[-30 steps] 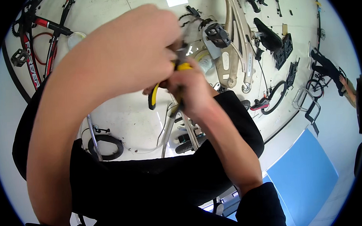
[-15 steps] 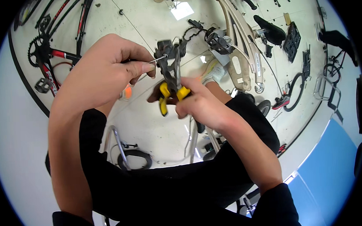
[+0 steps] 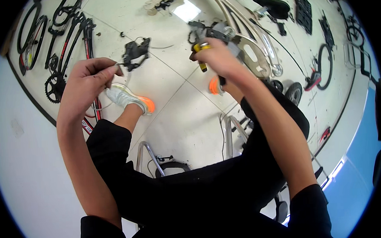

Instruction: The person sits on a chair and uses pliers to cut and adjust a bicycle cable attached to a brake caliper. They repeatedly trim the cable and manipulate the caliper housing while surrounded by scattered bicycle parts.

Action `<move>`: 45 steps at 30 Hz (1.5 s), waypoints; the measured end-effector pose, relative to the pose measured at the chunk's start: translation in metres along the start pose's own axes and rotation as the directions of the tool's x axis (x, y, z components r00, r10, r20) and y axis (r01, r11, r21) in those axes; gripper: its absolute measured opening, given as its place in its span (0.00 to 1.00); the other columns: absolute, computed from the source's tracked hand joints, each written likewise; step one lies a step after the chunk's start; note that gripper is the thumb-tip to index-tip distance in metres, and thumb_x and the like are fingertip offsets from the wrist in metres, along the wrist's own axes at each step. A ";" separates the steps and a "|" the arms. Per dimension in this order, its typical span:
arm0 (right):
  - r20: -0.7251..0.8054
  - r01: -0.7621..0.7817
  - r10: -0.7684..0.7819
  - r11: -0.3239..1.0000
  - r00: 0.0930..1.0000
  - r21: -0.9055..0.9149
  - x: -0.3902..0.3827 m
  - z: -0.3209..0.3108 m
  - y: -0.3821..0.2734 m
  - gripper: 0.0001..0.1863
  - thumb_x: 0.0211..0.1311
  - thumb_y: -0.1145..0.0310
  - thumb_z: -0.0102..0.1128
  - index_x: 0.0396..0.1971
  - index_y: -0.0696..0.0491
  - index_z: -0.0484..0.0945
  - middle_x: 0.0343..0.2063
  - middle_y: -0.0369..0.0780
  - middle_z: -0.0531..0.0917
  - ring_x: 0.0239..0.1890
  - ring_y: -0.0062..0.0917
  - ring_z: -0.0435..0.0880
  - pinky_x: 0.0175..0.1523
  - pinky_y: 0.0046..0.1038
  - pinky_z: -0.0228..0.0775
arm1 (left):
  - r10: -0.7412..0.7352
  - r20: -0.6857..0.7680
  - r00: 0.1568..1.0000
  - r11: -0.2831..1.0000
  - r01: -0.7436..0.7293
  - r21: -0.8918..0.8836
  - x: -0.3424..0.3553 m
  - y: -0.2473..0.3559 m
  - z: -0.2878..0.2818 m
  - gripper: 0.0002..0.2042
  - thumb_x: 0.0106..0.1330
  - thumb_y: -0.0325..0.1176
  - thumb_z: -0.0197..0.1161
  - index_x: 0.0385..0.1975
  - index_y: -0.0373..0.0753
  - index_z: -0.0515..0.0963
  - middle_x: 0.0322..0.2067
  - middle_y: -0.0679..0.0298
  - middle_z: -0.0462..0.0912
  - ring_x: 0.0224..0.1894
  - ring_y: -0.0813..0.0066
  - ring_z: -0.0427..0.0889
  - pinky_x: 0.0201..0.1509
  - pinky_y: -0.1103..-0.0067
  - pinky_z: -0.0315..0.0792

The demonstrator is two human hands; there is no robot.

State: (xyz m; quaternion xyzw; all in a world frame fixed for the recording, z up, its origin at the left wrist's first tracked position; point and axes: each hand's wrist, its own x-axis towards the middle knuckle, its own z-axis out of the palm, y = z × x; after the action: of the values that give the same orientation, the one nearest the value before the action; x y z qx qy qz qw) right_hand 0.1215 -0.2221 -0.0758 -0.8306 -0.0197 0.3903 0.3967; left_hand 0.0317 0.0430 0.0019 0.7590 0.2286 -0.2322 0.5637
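On the left, my left hand (image 3: 91, 81) is closed, thumb and fingertips pinching the near end of a black bicycle part (image 3: 135, 53) that looks like a derailleur. This part hangs over the floor, slightly blurred, with a thin cable (image 3: 162, 47) sticking out to its right. My right hand (image 3: 217, 58) is wrapped round yellow-and-black handled pliers (image 3: 202, 66), well apart from the black part. The jaws of the pliers are hard to make out against dark bicycle parts beyond them, beside a beige bike frame (image 3: 252, 52).
Black-and-red bike frames (image 3: 64, 56) lie at the left. A black saddle (image 3: 271, 7), a black tool case (image 3: 303, 12) and a small wheel (image 3: 293, 93) lie to the right. My shoes (image 3: 128, 98) stand on the tiled floor, beyond a chrome tubular leg (image 3: 147, 152).
My hands have moved apart: the left went left with the black part, the right went up and right with the pliers. The pliers no longer overlap the black part.
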 end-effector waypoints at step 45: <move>0.418 0.742 -0.616 0.590 0.668 -0.317 -0.100 0.003 -0.056 0.22 0.39 0.67 0.61 0.39 0.56 0.72 0.25 0.43 0.78 0.34 0.38 0.79 0.35 0.36 0.70 | 0.282 0.642 0.713 0.948 -0.103 -0.302 -0.017 0.001 -0.001 0.12 0.57 0.34 0.66 0.24 0.27 0.80 0.18 0.61 0.77 0.16 0.81 0.66 0.17 0.82 0.56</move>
State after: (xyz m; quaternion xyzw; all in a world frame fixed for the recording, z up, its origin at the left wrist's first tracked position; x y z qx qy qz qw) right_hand 0.0656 -0.2163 0.0248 -0.7671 -0.4829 0.2973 0.3000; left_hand 0.0191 0.0426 0.0129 0.5664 -0.0466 -0.4019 0.7179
